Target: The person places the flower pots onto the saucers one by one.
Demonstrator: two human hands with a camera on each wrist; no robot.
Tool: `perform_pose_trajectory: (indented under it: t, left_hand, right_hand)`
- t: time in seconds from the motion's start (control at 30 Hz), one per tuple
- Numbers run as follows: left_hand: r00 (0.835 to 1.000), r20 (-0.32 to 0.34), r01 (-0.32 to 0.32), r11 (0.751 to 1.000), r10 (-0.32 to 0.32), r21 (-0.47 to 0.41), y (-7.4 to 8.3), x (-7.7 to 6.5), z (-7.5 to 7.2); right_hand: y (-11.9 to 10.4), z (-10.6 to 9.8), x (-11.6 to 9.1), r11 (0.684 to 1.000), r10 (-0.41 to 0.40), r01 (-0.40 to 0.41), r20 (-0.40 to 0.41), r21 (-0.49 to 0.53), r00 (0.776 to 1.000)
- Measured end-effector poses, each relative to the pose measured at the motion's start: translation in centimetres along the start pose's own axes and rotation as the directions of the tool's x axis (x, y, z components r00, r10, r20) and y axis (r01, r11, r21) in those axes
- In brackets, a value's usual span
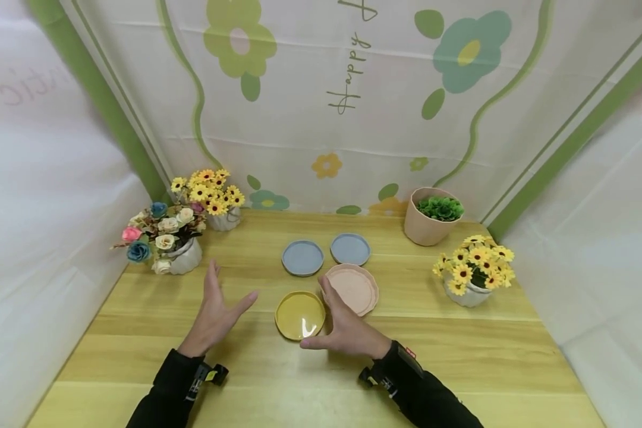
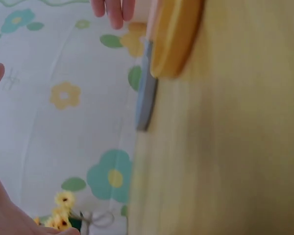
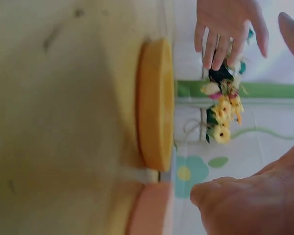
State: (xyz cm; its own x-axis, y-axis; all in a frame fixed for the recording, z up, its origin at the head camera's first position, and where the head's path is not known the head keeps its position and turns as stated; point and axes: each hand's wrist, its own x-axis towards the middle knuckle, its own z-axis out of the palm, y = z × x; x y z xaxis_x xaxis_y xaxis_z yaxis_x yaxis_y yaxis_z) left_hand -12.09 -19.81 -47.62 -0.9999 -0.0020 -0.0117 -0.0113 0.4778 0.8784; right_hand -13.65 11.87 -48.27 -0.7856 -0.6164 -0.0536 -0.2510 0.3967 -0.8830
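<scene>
A shallow yellow plate with a glossy inside lies on the wooden table between the two hands. My right hand hovers at its right side, thumb and fingers spread apart, gripping nothing. Its fingertips overlap the left edge of a scalloped pink plate in the head view. Off to the left, my left hand is held over the table with thumb and fingers spread, also without anything in it. Two round blue-grey plates, the left one and the right one, lie farther back.
At the back left stand a pot of mixed roses and a pot of yellow daisies. A pink pot with a green plant and another daisy pot stand at the right. Flowered cloth hangs behind the table.
</scene>
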Motion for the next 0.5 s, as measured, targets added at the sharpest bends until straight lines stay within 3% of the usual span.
perform_pose_trajectory:
  t: [0.2, 0.5]
  left_hand:
    - [0.999, -0.032, 0.043, 0.999, -0.043, 0.011, -1.7, 0.3, -1.1]
    - [0.986, -0.072, 0.156, 0.985, -0.150, 0.078, -3.7, 1.7, -3.8]
  right_hand:
    - [0.1, 0.9, 0.5, 0.999, 0.015, -0.015, -0.004, -0.038, 1.000]
    - [0.1, 1.2, 1.2, 0.990, 0.031, -0.030, 0.010, -0.137, 0.999]
